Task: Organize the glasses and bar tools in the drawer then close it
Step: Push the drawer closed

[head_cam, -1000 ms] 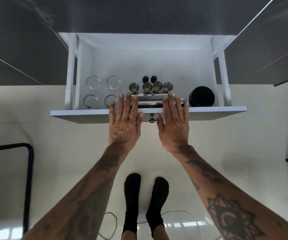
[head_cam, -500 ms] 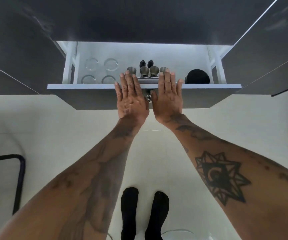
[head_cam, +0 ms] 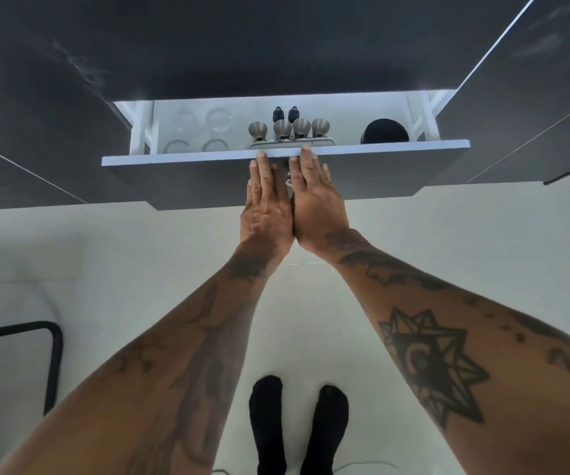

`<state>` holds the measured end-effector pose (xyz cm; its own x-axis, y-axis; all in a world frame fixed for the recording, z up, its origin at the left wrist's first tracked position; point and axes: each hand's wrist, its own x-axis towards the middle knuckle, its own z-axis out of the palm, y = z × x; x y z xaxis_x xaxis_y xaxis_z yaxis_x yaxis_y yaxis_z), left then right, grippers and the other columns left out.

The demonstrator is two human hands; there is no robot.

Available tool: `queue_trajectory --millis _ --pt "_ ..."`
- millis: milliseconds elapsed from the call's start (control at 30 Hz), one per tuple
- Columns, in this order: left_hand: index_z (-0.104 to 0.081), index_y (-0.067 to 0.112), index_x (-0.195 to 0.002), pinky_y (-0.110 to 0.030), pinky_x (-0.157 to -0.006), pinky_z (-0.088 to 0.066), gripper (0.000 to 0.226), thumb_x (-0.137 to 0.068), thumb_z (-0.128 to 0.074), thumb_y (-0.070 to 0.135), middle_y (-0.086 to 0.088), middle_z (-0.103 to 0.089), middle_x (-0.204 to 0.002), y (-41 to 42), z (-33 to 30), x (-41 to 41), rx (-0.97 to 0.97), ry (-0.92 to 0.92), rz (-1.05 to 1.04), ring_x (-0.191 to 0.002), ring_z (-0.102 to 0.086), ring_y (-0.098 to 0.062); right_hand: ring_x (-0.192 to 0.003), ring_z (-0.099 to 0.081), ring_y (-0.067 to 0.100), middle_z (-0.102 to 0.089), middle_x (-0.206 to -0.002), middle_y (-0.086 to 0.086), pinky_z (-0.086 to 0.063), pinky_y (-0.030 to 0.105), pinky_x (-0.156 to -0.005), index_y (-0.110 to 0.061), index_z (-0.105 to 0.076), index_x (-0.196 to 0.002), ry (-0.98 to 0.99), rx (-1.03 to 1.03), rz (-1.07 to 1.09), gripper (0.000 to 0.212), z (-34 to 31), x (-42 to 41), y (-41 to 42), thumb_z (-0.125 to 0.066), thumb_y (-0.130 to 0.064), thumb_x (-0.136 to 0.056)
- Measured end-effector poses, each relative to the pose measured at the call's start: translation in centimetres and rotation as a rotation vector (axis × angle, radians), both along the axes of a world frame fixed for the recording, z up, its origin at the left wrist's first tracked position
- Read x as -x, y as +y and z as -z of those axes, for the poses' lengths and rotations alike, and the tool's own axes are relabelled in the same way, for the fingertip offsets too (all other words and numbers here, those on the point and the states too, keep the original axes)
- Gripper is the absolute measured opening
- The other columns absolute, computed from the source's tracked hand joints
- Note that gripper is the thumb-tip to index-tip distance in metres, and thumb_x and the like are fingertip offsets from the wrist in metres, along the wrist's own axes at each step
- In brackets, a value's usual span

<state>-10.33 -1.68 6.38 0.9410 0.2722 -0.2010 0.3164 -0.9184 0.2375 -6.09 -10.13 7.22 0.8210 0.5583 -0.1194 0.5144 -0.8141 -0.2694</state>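
Flat, holding nothing, both hands (head_cam: 293,204) press the drawer (head_cam: 187,159) front; clear glasses (head_cam: 219,120) and jiggers (head_cam: 301,127) inside.

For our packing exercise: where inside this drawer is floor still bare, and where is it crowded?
Bare: the strip between the metal jiggers and the black round container, and along the back wall. Crowded: clear glasses at left, jiggers mid-front.

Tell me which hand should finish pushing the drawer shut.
Either, likely both: left hand and right hand lie flat on the drawer front, flanking its knob. Neither is better placed.
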Motion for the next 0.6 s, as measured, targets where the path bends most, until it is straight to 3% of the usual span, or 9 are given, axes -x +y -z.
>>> queue_trajectory --millis 333,433,600 --pt "0.012 -0.004 -0.151 -0.043 -0.123 -0.002 0.079 -0.097 -0.045 0.005 -0.022 0.026 -0.158 1.3 1.2 -2.0 -0.011 -0.013 -0.021 -0.148 0.019 -0.036 -0.151 0.003 0.029 0.006 -0.163 0.018 0.0 0.033 -0.123 0.001 0.001 -0.154 0.046 0.049 0.078 0.072 1.0 -1.1 1.0 -0.045 -0.008 -0.098" --pt "0.008 -0.005 -0.152 -0.043 -0.123 -0.002 0.071 -0.102 -0.039 0.014 -0.026 0.018 -0.159 1.2 1.5 -2.4 -0.009 -0.062 -0.009 -0.148 0.014 -0.038 -0.151 0.01 0.031 0.014 -0.162 0.02 0.001 0.039 -0.124 -0.002 0.006 -0.154 0.071 0.11 0.077 0.074 1.6 -2.2 0.7 -0.042 -0.017 -0.1" --pt "0.008 -0.002 -0.153 -0.042 -0.122 0.002 0.082 -0.1 -0.041 0.037 -0.023 0.022 -0.159 2.5 1.8 -4.0 0.054 0.019 0.032 -0.148 0.017 -0.036 -0.15 0.015 0.028 0.022 -0.161 0.015 0.004 0.041 -0.123 -0.008 0.01 -0.154 0.108 0.123 0.046 0.081 2.2 -4.4 1.0 -0.043 -0.025 -0.096"
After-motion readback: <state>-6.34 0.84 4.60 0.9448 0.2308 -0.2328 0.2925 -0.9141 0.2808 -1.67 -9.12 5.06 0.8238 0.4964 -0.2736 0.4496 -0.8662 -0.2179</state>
